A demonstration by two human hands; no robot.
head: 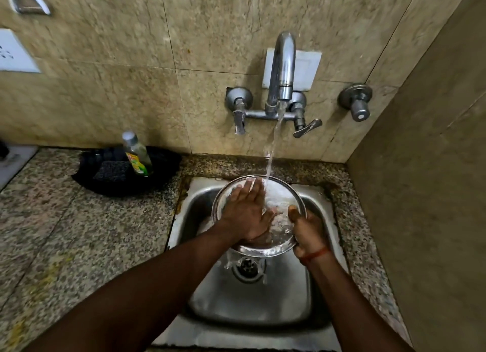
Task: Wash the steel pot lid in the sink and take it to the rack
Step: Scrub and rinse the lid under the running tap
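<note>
Head view: the steel pot lid [285,194] is held tilted over the sink [252,307] under running tap [282,70] water. The left hand [246,211] lies spread flat on it; the right hand [306,229] pinches its rim. Wet steel looks slippery — a loose pinch could drop it into the basin.

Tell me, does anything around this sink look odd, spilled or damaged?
Nothing is spilled. Water from the chrome tap lands on the round steel pot lid, held over the steel sink by the right hand while the left hand rubs it. Only the sink's rim looks stained brownish where it meets the speckled granite counter.
</note>
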